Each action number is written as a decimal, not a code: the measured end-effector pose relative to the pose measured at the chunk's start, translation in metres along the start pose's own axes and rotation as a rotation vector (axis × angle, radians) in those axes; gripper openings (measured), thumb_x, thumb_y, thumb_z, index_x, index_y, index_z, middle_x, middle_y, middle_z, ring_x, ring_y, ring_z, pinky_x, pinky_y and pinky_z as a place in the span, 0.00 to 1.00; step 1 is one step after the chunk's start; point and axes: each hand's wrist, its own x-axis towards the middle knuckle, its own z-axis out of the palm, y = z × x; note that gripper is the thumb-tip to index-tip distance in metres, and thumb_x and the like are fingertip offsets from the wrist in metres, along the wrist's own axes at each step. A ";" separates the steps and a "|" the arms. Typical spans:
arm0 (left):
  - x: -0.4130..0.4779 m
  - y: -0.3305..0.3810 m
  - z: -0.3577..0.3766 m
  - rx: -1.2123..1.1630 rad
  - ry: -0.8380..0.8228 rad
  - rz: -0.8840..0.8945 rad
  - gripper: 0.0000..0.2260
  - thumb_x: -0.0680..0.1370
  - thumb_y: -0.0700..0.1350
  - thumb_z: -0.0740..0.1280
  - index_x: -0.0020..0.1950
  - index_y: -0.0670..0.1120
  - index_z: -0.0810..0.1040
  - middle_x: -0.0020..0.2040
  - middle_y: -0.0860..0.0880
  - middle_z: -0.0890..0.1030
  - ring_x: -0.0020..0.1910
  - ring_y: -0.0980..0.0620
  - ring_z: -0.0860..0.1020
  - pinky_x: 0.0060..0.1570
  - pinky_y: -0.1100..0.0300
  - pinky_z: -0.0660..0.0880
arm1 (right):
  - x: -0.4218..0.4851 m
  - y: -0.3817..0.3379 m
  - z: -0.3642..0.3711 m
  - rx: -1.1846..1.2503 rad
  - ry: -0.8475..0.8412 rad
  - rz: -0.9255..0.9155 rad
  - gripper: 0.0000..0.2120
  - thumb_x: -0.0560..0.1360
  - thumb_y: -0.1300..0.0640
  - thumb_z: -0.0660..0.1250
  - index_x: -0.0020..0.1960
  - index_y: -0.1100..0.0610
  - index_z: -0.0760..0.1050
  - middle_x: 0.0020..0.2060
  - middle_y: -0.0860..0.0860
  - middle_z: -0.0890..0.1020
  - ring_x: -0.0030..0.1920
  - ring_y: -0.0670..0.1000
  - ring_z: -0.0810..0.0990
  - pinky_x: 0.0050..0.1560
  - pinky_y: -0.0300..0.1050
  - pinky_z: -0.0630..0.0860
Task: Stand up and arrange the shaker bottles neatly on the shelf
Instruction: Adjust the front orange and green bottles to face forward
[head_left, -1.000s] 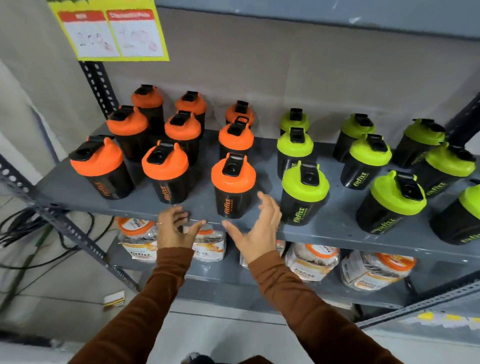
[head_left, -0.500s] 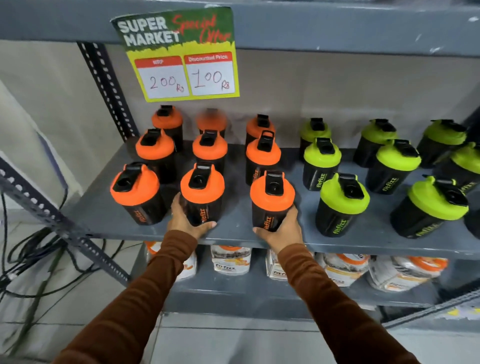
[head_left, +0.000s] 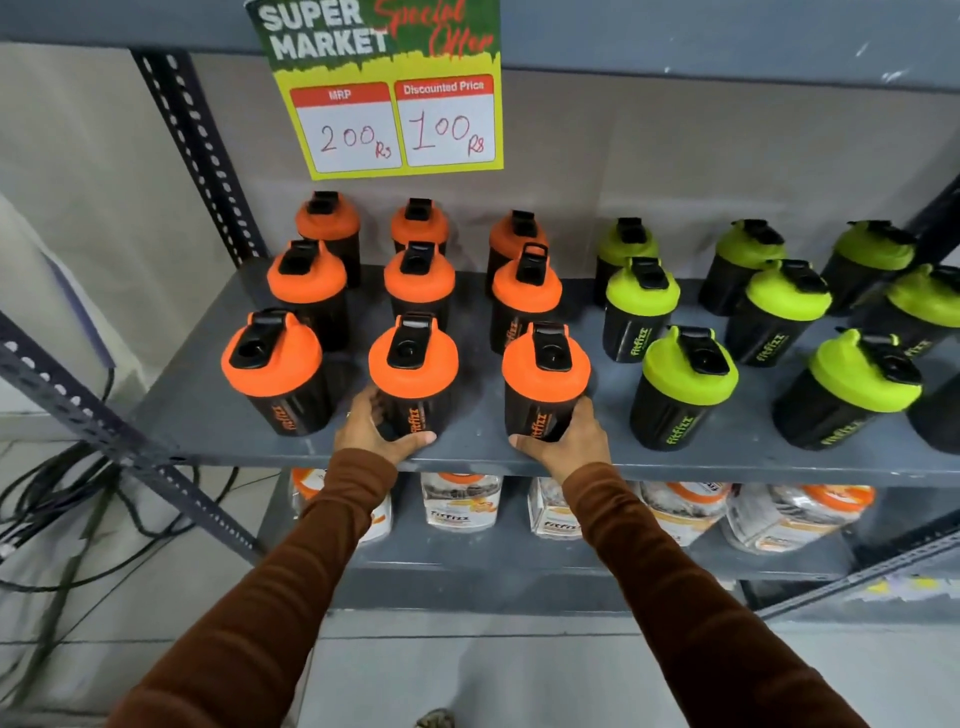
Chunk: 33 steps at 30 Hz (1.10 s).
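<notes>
Both hands have gone from hovering open off the shelf edge to wrapping bottles, and since half a second back they've barely shifted. My left hand (head_left: 375, 432) is closed around the base of the middle front orange shaker (head_left: 413, 376) and my right hand (head_left: 569, 441) is closed around the front orange shaker to its right (head_left: 544, 382). Both stand upright near the front lip of the grey shelf (head_left: 171, 415). Looks to me like I'm in the tidy-up step, squaring the near row. All the bottles I can see are already standing: orange lids (head_left: 271, 353) in three rows on the left, green lids (head_left: 690, 371) on the right, black bodies, logos facing me. Next I'd guess small slides to even the gaps, keeping the bases flat so nothing tips off the edge. The green ones on the far right look a bit staggered, probably those after.
</notes>
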 end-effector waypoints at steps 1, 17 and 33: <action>0.000 0.001 0.000 0.010 -0.004 -0.008 0.37 0.62 0.40 0.78 0.67 0.40 0.65 0.65 0.41 0.73 0.63 0.44 0.72 0.61 0.56 0.67 | 0.000 -0.001 0.000 0.011 -0.007 0.001 0.35 0.60 0.54 0.80 0.60 0.62 0.65 0.60 0.62 0.76 0.61 0.62 0.74 0.65 0.55 0.72; -0.031 -0.024 -0.019 -0.135 0.081 0.122 0.30 0.68 0.41 0.73 0.67 0.45 0.65 0.61 0.47 0.71 0.59 0.50 0.71 0.57 0.60 0.70 | -0.068 -0.012 0.042 -0.015 0.373 -0.713 0.43 0.62 0.42 0.69 0.68 0.54 0.50 0.68 0.56 0.61 0.67 0.58 0.61 0.66 0.60 0.62; 0.043 -0.056 -0.114 -0.009 -0.006 0.074 0.48 0.57 0.36 0.80 0.70 0.40 0.55 0.67 0.43 0.67 0.64 0.48 0.68 0.64 0.58 0.65 | -0.039 -0.068 0.121 0.330 -0.007 -0.160 0.51 0.61 0.69 0.77 0.73 0.58 0.49 0.68 0.54 0.66 0.69 0.52 0.66 0.71 0.46 0.61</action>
